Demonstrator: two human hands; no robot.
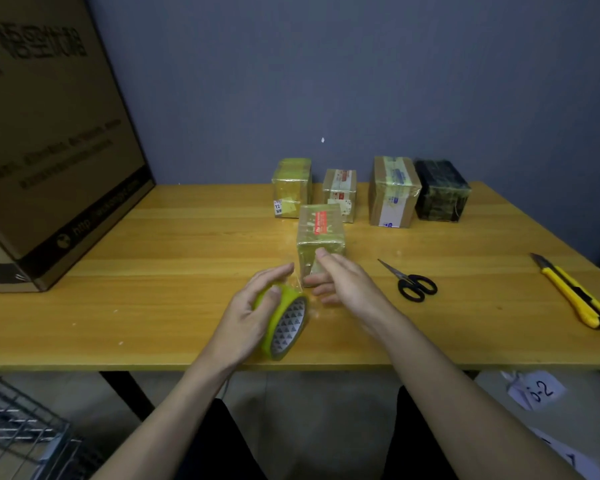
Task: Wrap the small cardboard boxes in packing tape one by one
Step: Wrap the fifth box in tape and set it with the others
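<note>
A small cardboard box (321, 233) with a red label on top stands on the wooden table (174, 258), glossy with clear tape. My right hand (340, 278) rests against its near face, thumb on the top edge, fingers spread. My left hand (253, 313) grips a yellow-green roll of packing tape (286, 325) just left of the box. A short clear strip runs from the roll to the box's lower left corner. Several taped boxes stand in a row behind: a yellowish one (291, 187), a small labelled one (340, 192), a taller brown one (394, 190) and a black one (442, 190).
Black-handled scissors (411, 282) lie right of the box. A yellow utility knife (574, 292) lies near the table's right edge. A large cardboard carton (49, 140) fills the table's left end. A wire basket (18, 434) sits on the floor at lower left.
</note>
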